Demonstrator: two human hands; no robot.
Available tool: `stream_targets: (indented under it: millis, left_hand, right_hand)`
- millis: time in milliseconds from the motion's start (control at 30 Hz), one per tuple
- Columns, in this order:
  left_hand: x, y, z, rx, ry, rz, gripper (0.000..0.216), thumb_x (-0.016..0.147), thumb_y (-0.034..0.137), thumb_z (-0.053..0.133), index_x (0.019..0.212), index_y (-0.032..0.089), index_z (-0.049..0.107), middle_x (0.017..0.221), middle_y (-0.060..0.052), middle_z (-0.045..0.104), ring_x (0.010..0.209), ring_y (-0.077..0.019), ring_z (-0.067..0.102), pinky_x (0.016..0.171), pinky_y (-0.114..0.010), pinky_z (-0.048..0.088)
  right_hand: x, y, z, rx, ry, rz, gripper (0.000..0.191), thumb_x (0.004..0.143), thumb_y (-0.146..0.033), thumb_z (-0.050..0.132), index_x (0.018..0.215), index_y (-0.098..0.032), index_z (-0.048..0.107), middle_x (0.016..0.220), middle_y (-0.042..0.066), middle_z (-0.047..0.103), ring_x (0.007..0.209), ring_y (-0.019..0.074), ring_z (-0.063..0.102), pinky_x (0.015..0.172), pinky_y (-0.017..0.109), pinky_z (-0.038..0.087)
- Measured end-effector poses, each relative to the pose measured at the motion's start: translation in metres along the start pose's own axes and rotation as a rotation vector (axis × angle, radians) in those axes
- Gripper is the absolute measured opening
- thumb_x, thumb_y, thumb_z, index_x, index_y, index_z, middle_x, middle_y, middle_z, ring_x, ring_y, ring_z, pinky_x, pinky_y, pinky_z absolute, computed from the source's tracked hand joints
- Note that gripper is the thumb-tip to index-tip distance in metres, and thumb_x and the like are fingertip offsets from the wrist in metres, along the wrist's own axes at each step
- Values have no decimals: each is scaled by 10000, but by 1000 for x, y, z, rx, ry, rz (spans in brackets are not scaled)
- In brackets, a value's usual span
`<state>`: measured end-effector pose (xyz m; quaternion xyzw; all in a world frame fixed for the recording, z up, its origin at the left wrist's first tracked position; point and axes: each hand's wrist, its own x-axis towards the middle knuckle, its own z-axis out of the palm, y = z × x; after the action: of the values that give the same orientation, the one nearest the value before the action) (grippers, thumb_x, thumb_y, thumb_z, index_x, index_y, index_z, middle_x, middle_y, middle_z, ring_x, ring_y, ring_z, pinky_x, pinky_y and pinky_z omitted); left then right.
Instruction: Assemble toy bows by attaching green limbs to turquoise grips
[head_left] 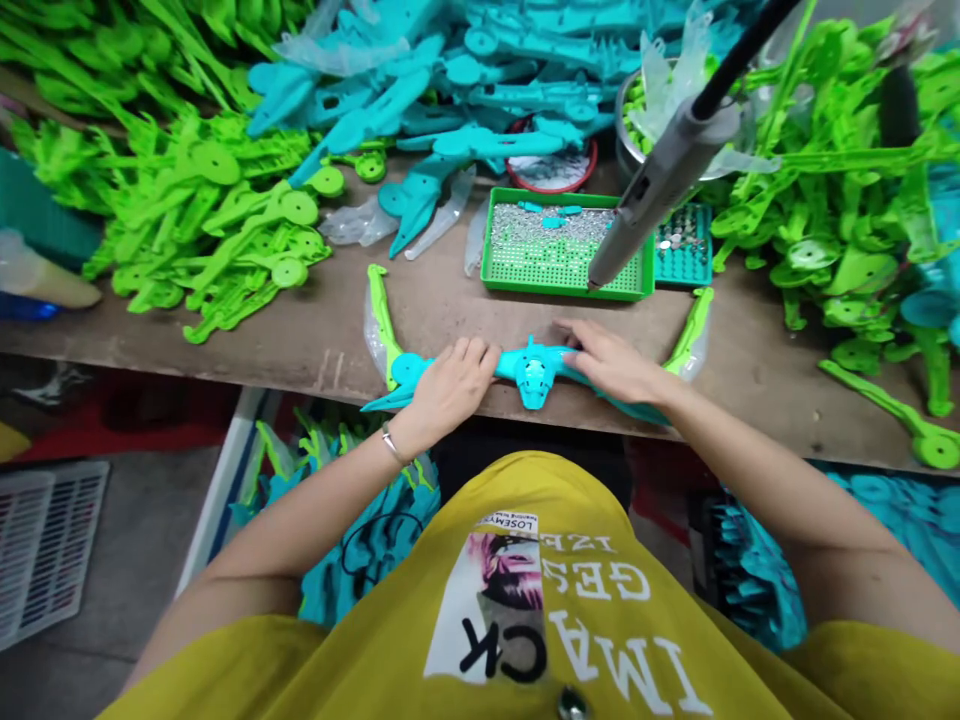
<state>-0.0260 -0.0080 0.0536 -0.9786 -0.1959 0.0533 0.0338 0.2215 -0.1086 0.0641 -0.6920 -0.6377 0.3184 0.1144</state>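
A turquoise plastic bow-shaped toy piece [510, 362] lies along the table's front edge, with a moulded centre block [535, 378]. A curved lime-green arm [381, 318] rises from its left end, and another lime-green arm [691, 332] from its right; clear plastic film shows along both. My left hand [459, 380] is closed over the piece's left half, fingers curled across its top. On the right half rests my right hand [611, 365], thumb against the piece and forefinger reaching past its far edge. My palms hide parts of both halves.
A grey electric screwdriver [660, 185] hangs above a green tray [491, 270] of small metal screws. Beside it is a teal tray [705, 270] of small round parts. Lime-green parts [247, 220] heap up left and right; turquoise parts [442, 140] pile at the back.
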Motion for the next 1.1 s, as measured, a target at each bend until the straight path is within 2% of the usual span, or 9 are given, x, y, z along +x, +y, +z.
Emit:
stream_targets:
  millis: [67, 133, 167, 300, 367, 467, 700, 800, 1100]
  left_hand:
    - [3, -2, -1, 3, -2, 17, 303, 1029, 261, 406, 1220, 114, 590, 1036, -149, 583, 966, -313, 539, 808, -408, 460]
    - [7, -5, -4, -20, -4, 27, 301, 1027, 291, 423, 1199, 113, 594, 1035, -155, 580, 967, -317, 541, 808, -411, 462]
    - [9, -7, -6, -52, -8, 40, 313, 1029, 323, 428, 1184, 111, 598, 1040, -160, 584, 971, -319, 547, 817, -417, 464]
    - [24, -15, -17, -308, -136, 42, 474, 1051, 509, 342, 1139, 144, 632, 1045, -143, 658, 953, -291, 630, 832, -389, 484]
    - [35, -15, -23, -341, -268, -101, 597, 1067, 534, 208, 1088, 170, 681, 974, -137, 713, 908, -290, 684, 802, -373, 490]
    - [50, -10, -29, -211, -393, -291, 756, 1061, 538, 103, 1029, 141, 747, 942, -206, 746, 917, -353, 720, 796, -413, 500]
    - [61, -18, -27, -123, -399, -243, 762, 1050, 531, 112, 1136, 123, 749, 1007, -246, 751, 978, -409, 722, 823, -468, 516]
    - [60, -25, -25, -156, -410, -309, 797, 1038, 563, 107, 1071, 112, 763, 1018, -265, 748, 977, -413, 721, 821, -467, 517]
    - [57, -30, -18, -171, -391, -370, 812, 1022, 613, 127, 964, 116, 767, 972, -258, 749, 922, -400, 718, 781, -445, 497]
  right_hand:
    - [7, 1, -6, 46, -14, 101, 586, 1046, -509, 218, 1222, -146, 642, 1108, 182, 701, 1018, 331, 662, 908, 480, 490]
    - [11, 0, -4, -32, -9, 165, 689, 1038, -576, 164, 989, -158, 709, 931, 192, 725, 909, 340, 687, 851, 480, 491]
    - [12, -1, -2, -85, 5, 173, 698, 1035, -588, 178, 947, -159, 721, 876, 194, 724, 879, 337, 692, 835, 474, 494]
    - [11, -9, 8, -256, 44, 150, 660, 1048, -530, 204, 1132, -135, 726, 921, 213, 741, 925, 340, 706, 827, 469, 515]
    - [10, -13, 9, -300, 20, 194, 711, 1051, -522, 158, 1159, -109, 727, 996, 245, 745, 979, 370, 709, 840, 495, 522]
    - [13, -18, 8, -307, 15, 272, 799, 1048, -527, 86, 1091, -88, 752, 1062, 270, 744, 1035, 389, 709, 870, 502, 523]
    - [7, -6, -18, -218, -67, 258, 805, 1036, -610, 118, 1049, -135, 767, 1114, 219, 760, 1072, 350, 718, 904, 424, 500]
    - [-5, 8, -30, -251, -101, 309, 836, 1018, -657, 133, 1024, -124, 777, 1108, 221, 761, 1086, 358, 712, 926, 434, 489]
    - [-18, 17, -19, -311, -81, 220, 852, 1036, -597, 102, 937, -109, 793, 997, 234, 770, 960, 344, 738, 865, 450, 504]
